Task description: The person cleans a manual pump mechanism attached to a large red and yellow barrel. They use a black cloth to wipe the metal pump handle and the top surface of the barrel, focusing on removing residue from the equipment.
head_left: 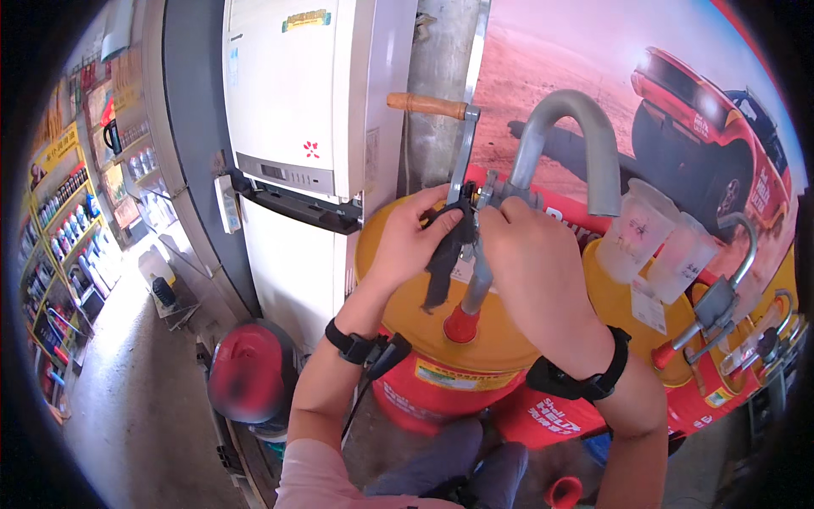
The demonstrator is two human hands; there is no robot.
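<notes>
A grey metal rotary drum pump (476,293) rises from a red collar (460,326) on the yellow top of a red oil drum (407,316). Its curved spout (566,106) bends over to the right, and a crank with a wooden handle (426,104) points left. My left hand (414,236) pinches a black cloth (440,270) against the pump body, with one end hanging down. On the pump's other side, my right hand (534,267) has its fingers curled close to the metal. Whatever those fingers grip is hidden behind the hand. Black straps circle both wrists.
A white refrigerator (292,102) stands left of the drum, with a red and black machine (253,371) on the floor nearby. Two translucent jugs (638,231) sit on the neighbouring drum. More pumps line the right. Shelves of bottles (72,216) stand far left; a red funnel (564,492) lies low.
</notes>
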